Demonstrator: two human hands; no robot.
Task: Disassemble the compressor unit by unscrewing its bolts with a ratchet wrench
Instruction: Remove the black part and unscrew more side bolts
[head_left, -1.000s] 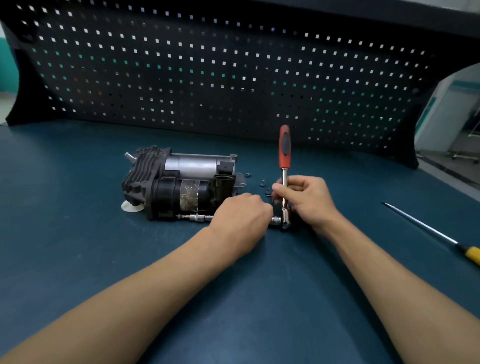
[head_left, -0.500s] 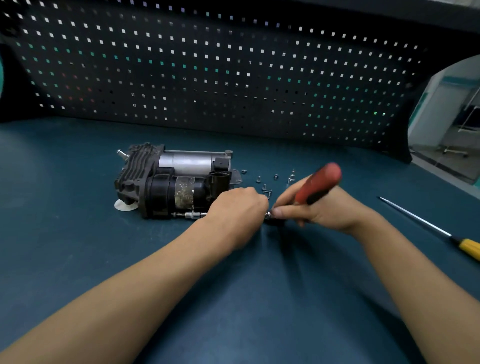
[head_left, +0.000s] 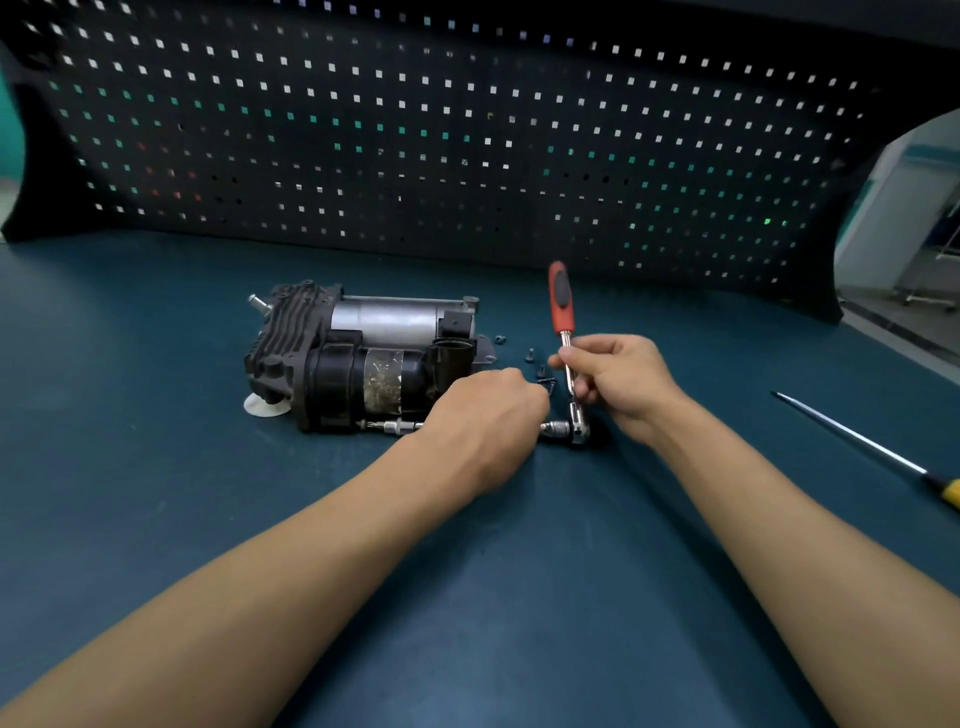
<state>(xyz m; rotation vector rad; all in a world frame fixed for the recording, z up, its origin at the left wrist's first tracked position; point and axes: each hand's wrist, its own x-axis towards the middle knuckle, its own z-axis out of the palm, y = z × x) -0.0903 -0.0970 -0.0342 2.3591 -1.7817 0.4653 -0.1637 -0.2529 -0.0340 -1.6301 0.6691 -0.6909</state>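
Observation:
The black and silver compressor unit (head_left: 363, 358) lies on its side on the teal bench (head_left: 156, 519). A ratchet wrench (head_left: 562, 306) with a red handle stands nearly upright to its right; its head sits low at the end of a long extension bar (head_left: 402, 426) that runs along the bench into the compressor's lower front. My right hand (head_left: 618, 379) grips the wrench's metal shank below the red handle. My left hand (head_left: 488, 410) curls over the extension bar and hides its middle. Several loose bolts (head_left: 540, 371) lie between the compressor and the wrench.
A long screwdriver (head_left: 852, 441) with a yellow handle lies on the bench at the right. A black pegboard (head_left: 467, 130) rises along the back edge. The bench's right edge runs past the screwdriver. A white disc (head_left: 260, 406) sits under the compressor's left end.
The wrench handle swung down to the right half a second ago and has now swung back up to near upright. My left hand stayed on the extension bar.

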